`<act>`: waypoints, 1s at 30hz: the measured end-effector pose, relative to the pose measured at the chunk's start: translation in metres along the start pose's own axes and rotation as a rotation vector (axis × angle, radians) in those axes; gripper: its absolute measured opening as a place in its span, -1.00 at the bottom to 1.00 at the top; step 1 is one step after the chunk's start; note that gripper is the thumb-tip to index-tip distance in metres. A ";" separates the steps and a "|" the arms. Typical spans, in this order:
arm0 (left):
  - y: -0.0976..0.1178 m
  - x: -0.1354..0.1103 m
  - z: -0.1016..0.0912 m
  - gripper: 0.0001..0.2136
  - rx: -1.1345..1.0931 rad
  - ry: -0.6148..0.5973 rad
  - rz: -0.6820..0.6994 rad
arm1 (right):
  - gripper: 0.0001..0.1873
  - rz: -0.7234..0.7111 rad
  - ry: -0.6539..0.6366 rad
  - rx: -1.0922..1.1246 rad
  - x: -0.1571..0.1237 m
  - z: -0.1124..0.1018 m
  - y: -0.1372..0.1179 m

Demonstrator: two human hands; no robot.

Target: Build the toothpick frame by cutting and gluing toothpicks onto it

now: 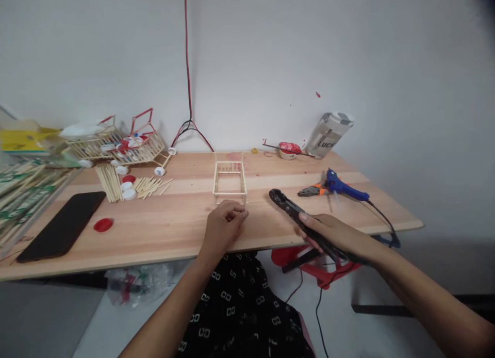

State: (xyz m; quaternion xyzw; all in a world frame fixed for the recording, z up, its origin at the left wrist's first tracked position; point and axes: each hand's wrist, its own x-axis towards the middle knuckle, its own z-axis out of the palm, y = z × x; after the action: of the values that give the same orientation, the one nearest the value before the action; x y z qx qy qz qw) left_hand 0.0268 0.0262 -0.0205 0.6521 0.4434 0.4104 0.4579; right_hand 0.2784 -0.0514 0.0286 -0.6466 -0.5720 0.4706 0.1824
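Note:
My right hand (pixel 328 231) is wrapped round a long black hand tool (pixel 288 206) with a rounded head. The tool lies slantwise over the table's front edge, its head towards the middle; its exact kind is unclear. My left hand (pixel 228 218) is closed, thumb against curled fingers, and whatever it may pinch is hidden. Just beyond those fingers stands a small open frame of thin wooden sticks (pixel 215 180), with a row of short bars at its far end. Right of the frame lie pliers with orange grips (pixel 309 191) and a blue glue gun (pixel 346 188).
Two stick-built carts (pixel 143 149) with bottle-cap wheels stand at the back left. Nearby are loose sticks (pixel 108 182), white caps (pixel 129 194), a red cap (pixel 103 224) and a black phone (pixel 62 226). A tilted can (pixel 330 133) and a red-stained cup (pixel 289 150) are against the wall.

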 end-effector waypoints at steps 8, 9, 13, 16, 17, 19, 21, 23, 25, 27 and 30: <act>0.005 0.004 -0.006 -0.93 0.178 0.237 -0.040 | -0.33 -0.080 0.015 0.043 0.025 0.009 0.001; 0.005 0.006 -0.004 -0.93 0.188 0.246 -0.032 | -0.32 -0.086 0.019 0.028 0.025 0.008 0.001; 0.002 0.012 0.002 -0.93 0.271 0.309 0.078 | -0.29 -0.140 0.050 -0.044 0.022 0.006 0.006; -0.001 0.015 0.005 -0.92 0.334 0.342 0.099 | -0.28 -0.168 0.058 -0.062 0.022 0.004 0.011; -0.003 0.015 0.006 -0.92 0.349 0.347 0.090 | -0.27 -0.167 0.065 -0.060 0.022 0.004 0.013; -0.005 0.017 0.008 -0.92 0.381 0.355 0.068 | -0.27 -0.159 0.093 -0.057 0.023 0.003 0.016; -0.006 0.018 0.008 -0.92 0.411 0.363 0.051 | -0.28 -0.159 0.121 -0.055 0.024 0.002 0.020; -0.008 0.020 0.008 -0.91 0.440 0.369 0.038 | -0.29 -0.177 0.122 -0.044 0.025 0.001 0.023; -0.009 0.022 0.008 -0.90 0.470 0.371 0.040 | -0.29 -0.196 0.107 -0.023 0.025 0.001 0.027; -0.009 0.023 0.008 -0.89 0.488 0.368 0.045 | -0.28 -0.192 0.089 0.005 0.025 0.001 0.029; -0.009 0.023 0.008 -0.88 0.504 0.360 0.034 | -0.28 -0.188 0.072 0.030 0.025 0.001 0.030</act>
State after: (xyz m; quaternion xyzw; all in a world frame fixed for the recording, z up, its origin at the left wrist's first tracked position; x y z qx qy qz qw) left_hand 0.0386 0.0478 -0.0281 0.6692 0.5942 0.4041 0.1893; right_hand 0.2918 -0.0374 -0.0050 -0.6040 -0.6160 0.4363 0.2556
